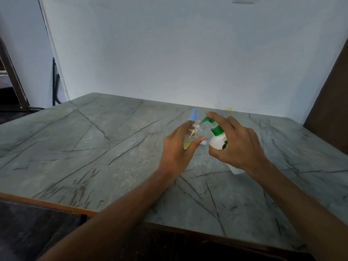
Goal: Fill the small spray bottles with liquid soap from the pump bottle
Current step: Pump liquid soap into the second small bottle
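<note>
pumping: right hand (239, 144) wraps the pump bottle (217, 141), forefinger laid on the green pump head, over the far middle of the table (94, 147).
holding: left hand (176, 147) curls round the spray bottle (192, 137), thumb across its front, tilting the open neck (198, 125) up to the spout (204, 120).
risk one: spout tip sits right at a narrow mouth. if either hand slips, soap likely runs down the outside.
risk two: a hard push could squirt past the rim, and with that tilt, overfilling would spill.
look: clear plastic, threaded neck, cap off, pale yellow soap pooled in the lower part.
nearby: second bottle (194, 114) with a blue top stands just behind, and a small cap (203, 142) lies between the hands.
</note>
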Motion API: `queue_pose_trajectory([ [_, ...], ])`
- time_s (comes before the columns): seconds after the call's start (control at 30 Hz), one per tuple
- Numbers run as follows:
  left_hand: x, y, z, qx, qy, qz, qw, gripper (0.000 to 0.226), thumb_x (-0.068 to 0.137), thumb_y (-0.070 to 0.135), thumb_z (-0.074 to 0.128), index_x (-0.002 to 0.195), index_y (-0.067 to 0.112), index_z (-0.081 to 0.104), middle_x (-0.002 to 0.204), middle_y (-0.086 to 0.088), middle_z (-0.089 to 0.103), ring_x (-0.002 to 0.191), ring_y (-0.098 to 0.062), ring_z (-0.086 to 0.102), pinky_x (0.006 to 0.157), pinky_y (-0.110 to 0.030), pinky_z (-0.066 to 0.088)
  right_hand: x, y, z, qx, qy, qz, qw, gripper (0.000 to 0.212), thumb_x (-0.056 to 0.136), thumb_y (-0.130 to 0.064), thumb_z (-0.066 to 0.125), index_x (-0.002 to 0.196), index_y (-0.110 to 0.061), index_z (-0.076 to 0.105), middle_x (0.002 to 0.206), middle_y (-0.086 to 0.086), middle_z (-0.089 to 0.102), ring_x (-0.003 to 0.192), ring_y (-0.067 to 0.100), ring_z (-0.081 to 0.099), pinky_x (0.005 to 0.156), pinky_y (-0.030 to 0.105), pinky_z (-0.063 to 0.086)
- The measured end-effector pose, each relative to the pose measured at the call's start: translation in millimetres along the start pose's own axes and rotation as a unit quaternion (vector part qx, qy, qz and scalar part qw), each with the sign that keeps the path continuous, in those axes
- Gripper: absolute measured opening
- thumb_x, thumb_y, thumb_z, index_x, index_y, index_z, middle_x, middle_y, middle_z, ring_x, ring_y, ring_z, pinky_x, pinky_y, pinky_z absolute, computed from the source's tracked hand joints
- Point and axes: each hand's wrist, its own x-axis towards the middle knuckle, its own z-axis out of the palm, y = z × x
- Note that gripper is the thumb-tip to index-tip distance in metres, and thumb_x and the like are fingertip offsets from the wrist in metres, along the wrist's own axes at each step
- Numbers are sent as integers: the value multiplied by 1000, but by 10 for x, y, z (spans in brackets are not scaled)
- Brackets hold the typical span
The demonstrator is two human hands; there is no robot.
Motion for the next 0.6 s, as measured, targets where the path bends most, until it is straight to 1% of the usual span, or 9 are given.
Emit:
queue_pose_trajectory([
  [0.07,7,7,-5,5,3,1,1000,50,83,36,70,124,8,58,110,-3,68,92,2,54,81,3,37,-5,-1,2,-10,1,-5,1000,95,67,-50,70,150,-35,26,92,1,56,63,15,50,51,30,52],
  [0.17,13,9,-4,4,3,0,1000,52,83,40,67,124,9,58,111,-3,68,92,3,53,80,3,37,-8,-3,4,-18,9,-6,1000,96,69,-52,69,152,-34,24,91,1,57,62,12,46,49,28,51],
  [0.3,12,-7,3,2,7,-2,1000,52,83,39,68,125,10,58,111,-1,67,95,5,51,81,2,38,-8,0,-3,-18,0,-4,1000,96,68,-59,69,151,-35,26,96,1,58,63,16,52,51,29,51],
  [0.43,7,-9,10,3,11,2,1000,51,83,39,67,124,9,58,109,-1,67,95,5,50,80,2,38,4,2,-5,-6,-15,5,1000,94,64,-49,72,147,-35,31,95,-1,54,64,18,52,52,31,51],
  [0.6,-5,-31,12,5,16,1,1000,49,83,35,71,123,8,59,107,-2,68,94,4,52,79,2,39,38,-8,3,5,-32,4,999,90,62,-46,71,144,-34,34,92,-1,53,61,17,51,52,30,50],
])
